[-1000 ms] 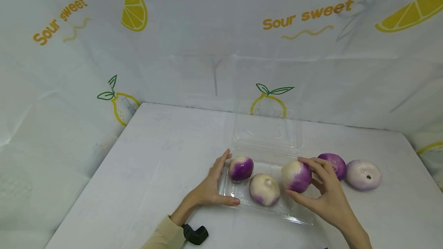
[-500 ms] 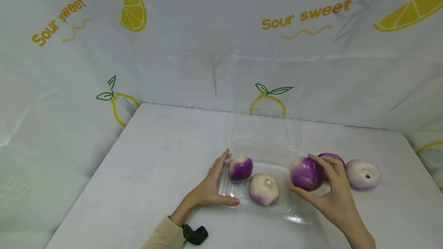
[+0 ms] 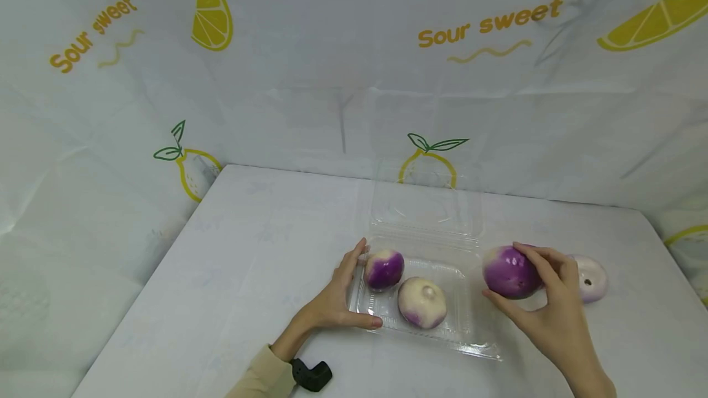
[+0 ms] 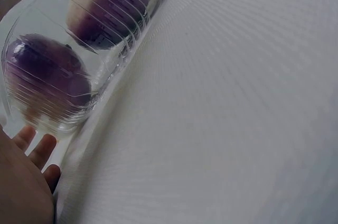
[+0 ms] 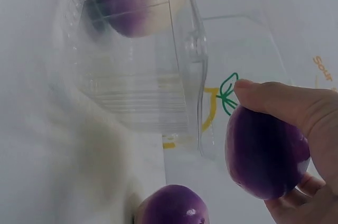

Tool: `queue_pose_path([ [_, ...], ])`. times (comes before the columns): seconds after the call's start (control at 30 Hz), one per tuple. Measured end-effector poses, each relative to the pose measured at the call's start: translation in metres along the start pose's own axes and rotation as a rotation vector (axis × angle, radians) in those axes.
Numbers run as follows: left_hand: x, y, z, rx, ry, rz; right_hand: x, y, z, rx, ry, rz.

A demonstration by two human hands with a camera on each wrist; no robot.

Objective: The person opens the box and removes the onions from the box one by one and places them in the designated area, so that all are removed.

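My left hand [image 3: 337, 296] holds the left end of a clear plastic clamshell box [image 3: 481, 349], thumb at the front rim and fingers at the far side. Inside lie a purple-and-white turnip [image 3: 384, 269] at the left and a paler turnip [image 3: 423, 303] in the middle. Just right of the box, my right hand [image 3: 553, 306] grips a purple turnip [image 3: 510, 273] between thumb and fingers. The right wrist view shows this held turnip [image 5: 266, 152] raised, with another purple turnip [image 5: 171, 205] below. That second one is largely hidden in the head view.
A whitish turnip [image 3: 593, 278] with a dark hole sits behind my right hand. The box's clear lid [image 3: 426, 201] stands open at the back. A black curved object [image 3: 312, 376] is by my left wrist. A lemon-print sheet [image 3: 310, 78] hangs behind the table.
My right hand has carried its turnip rightward out of the box's right part, turning its purple side toward the head camera. The left hand and the box have stayed put.
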State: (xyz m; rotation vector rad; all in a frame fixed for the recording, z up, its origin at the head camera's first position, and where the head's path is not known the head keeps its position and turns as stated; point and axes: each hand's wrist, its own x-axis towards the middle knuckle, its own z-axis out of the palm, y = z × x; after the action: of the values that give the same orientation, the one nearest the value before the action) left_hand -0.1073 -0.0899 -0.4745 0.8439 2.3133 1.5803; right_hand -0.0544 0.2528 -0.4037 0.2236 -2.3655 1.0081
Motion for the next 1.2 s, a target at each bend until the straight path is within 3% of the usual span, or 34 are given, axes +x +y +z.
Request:
queue_pose_path([
  [0.53, 0.000, 0.000, -0.001, -0.021, -0.020, -0.012, 0.001, 0.015, -0.027, -0.057, 0.087, 0.113],
  [0.7, 0.000, -0.001, 0.000, -0.017, -0.018, -0.013, 0.002, 0.022, -0.040, -0.090, 0.118, 0.193],
  [1.0, 0.001, -0.003, 0.001, -0.001, -0.014, -0.010, -0.001, 0.050, -0.065, -0.206, 0.189, 0.351],
  [1.2, 0.001, -0.003, 0.001, 0.001, -0.008, -0.007, -0.001, 0.066, -0.075, -0.164, 0.279, 0.386],
])
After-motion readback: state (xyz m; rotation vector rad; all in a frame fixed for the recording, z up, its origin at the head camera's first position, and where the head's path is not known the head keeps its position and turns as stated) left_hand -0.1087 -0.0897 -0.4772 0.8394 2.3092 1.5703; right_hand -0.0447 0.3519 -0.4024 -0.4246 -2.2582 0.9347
